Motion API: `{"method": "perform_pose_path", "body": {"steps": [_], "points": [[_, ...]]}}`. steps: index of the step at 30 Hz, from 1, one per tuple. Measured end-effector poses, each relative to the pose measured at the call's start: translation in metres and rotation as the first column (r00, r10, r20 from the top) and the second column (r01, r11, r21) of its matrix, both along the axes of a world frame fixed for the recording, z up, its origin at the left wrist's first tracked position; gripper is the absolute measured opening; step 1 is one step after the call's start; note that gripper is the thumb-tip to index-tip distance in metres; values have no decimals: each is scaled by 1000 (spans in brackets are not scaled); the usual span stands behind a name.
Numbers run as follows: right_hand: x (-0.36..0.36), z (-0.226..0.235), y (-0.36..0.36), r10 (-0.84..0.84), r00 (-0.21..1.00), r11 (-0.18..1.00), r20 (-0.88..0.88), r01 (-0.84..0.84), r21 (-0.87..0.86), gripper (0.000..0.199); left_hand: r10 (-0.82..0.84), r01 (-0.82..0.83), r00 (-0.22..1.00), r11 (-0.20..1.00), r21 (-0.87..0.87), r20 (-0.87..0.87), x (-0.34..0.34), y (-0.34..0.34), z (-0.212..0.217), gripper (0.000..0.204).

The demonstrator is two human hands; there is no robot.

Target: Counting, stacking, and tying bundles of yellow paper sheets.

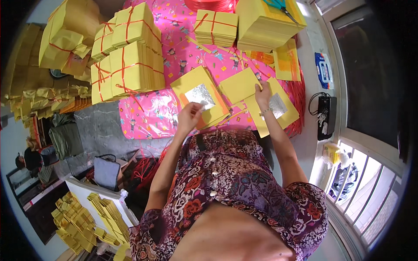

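Observation:
A stack of yellow paper sheets (180, 85) lies slantwise before me, its top sheet bearing a silver foil square (200, 93) and an orange stripe. My left hand (190, 116) is at the lower edge of that square, thumb and fingers pinched together; what is between them is too small to make out. To the right, my right hand (263, 96) grips the right end of a folded yellow paper (238, 85) between thumb and fingers. Under my right wrist lie more yellow sheets (287, 117) with another silver foil square (277, 105), partly hidden by the hand.
Bundles of yellow paper (137, 65) tied with red string stand at the left, and another bundle (216, 28) at the back. Teal-handled scissors (278, 6) rest on a tall yellow stack (265, 28) at the back right. A pink patterned cloth (148, 117) covers the table.

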State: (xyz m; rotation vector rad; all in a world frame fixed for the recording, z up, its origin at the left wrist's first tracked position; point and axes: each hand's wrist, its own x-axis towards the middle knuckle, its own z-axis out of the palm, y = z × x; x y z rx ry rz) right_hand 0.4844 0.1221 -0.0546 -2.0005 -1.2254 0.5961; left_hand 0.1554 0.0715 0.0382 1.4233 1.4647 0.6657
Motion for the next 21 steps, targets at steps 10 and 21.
{"method": "perform_pose_path", "body": {"steps": [10,21], "points": [[-56,93,-20,739,673,671,45,-740,43,31,-249,338,867,930,143,-431,13,-21,10,56],[-86,82,-24,931,197,230,308,-970,-76,36,-218,374,830,901,222,-513,19,-22,-9,59]]}}
